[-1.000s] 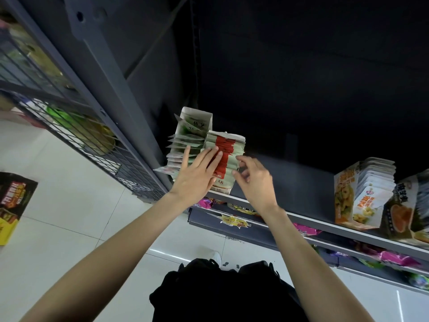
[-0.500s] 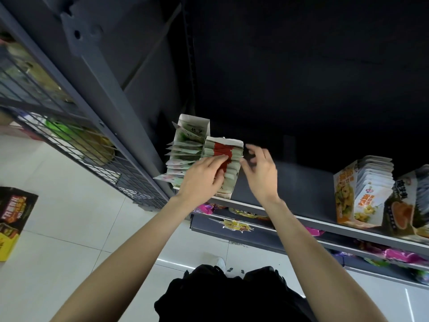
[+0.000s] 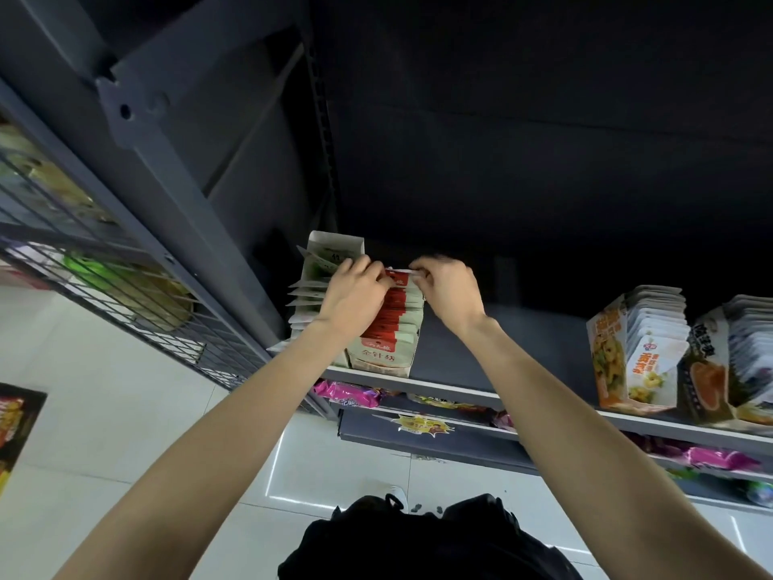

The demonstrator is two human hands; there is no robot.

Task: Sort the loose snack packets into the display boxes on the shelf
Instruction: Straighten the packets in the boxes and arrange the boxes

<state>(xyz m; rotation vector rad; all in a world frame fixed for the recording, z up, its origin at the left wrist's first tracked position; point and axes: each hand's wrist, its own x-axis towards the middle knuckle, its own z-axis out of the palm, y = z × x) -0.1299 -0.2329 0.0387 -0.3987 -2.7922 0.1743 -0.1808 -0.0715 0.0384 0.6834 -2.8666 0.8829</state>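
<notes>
A display box [image 3: 382, 355] full of red-and-beige snack packets [image 3: 395, 313] stands at the front edge of the grey shelf [image 3: 456, 387]. Beside it on the left is a second box [image 3: 330, 249] of green-and-white packets. My left hand [image 3: 353, 295] lies on the red packets, its fingers curled over the rear ones. My right hand [image 3: 449, 286] pinches the top edge of the rearmost red packet at the back of that box. The fingertips of both hands are partly hidden and blurred.
Further right on the same shelf stand two more display boxes [image 3: 627, 353] with white and dark packets. Lower shelves hold pink and purple bags [image 3: 347, 391]. A wire-mesh rack [image 3: 104, 278] is at the left, with a dark carton [image 3: 16, 424] on the tiled floor.
Both hands have moved from the front of the red packets to the back of the box. My left hand went from flat on the packets to curled over them.
</notes>
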